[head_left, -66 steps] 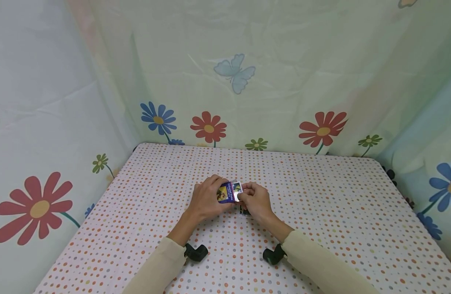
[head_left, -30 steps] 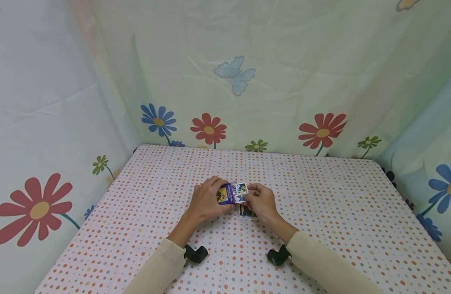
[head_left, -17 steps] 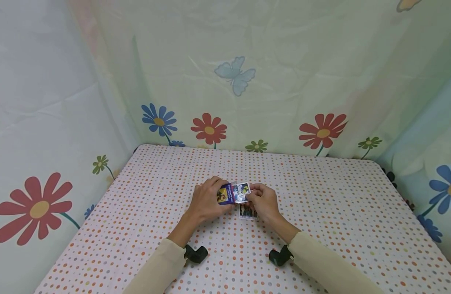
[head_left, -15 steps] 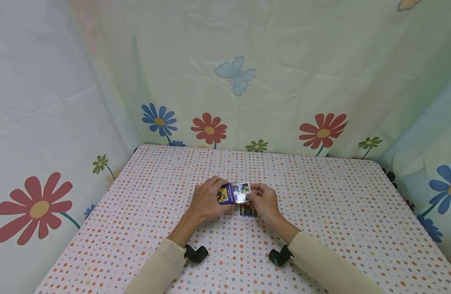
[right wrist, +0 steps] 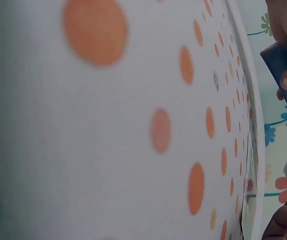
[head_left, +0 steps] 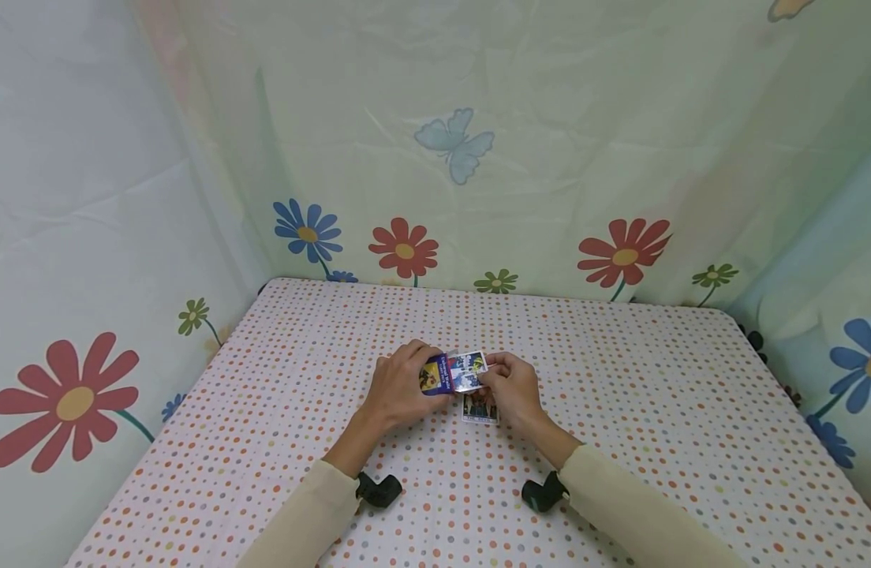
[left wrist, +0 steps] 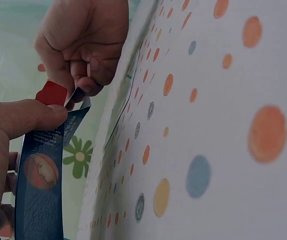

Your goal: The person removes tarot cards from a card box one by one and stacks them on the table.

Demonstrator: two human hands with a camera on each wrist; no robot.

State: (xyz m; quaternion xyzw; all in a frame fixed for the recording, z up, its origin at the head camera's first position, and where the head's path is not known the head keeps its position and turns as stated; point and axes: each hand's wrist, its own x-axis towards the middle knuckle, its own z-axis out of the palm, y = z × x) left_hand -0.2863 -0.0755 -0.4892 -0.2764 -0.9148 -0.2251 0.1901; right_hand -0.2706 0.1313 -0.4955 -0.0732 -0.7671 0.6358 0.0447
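In the head view my left hand [head_left: 400,384] grips a purple-blue tarot card box [head_left: 431,375] printed "Universal Waite". A picture card [head_left: 467,371] sticks out of the box's right end. My right hand [head_left: 515,390] pinches that card's right edge between thumb and fingers. Just below lies another picture card [head_left: 480,409], flat on the table, partly covered by the right hand. The left wrist view shows the box's dark blue side [left wrist: 41,175], with my left thumb near its open end and a red flap [left wrist: 52,93] standing there.
A white table [head_left: 322,331] covered in coloured dots spreads around the hands. Behind and beside it hang cloth walls [head_left: 535,118] with flower and butterfly prints. Small black devices [head_left: 380,491] are strapped at both wrists.
My right hand has drawn the card rightward, so more of its face shows outside the box. My left hand and the box have barely moved.
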